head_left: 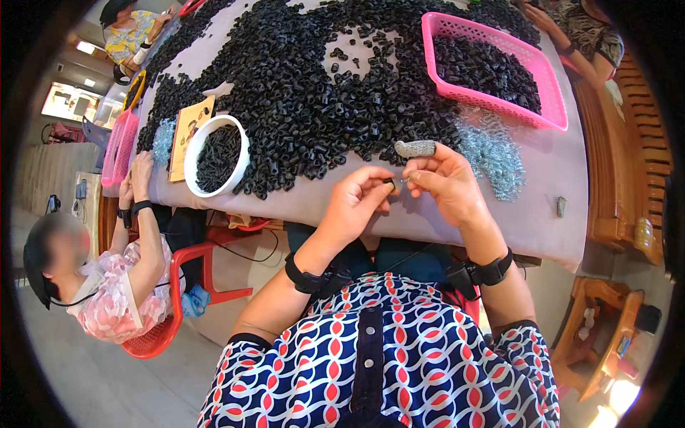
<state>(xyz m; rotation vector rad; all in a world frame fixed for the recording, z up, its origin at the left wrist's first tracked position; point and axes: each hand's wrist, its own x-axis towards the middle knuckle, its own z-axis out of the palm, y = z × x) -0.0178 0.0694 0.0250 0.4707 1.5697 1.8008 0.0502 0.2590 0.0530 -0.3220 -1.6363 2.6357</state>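
Over the table's near edge, my left hand (354, 202) pinches a small black plastic piece (389, 183) between thumb and fingertips. My right hand (451, 187) is closed on a small metal spring (404, 180), its end close to the black piece; whether they touch I cannot tell. A grey fabric cover (415, 148) wraps one finger of the right hand. Just beyond both hands spreads a large heap of short black tubular pieces (307, 107). Beside the right hand lies a pile of clear-looking silvery springs (494, 162).
A white bowl (244, 162) of thin black parts stands left, by a yellowish booklet (193, 121). At the back right is a pink basket (499, 108) of black pieces. A small object (561, 207) lies near the right edge. Co-workers sit at left, far left and far right.
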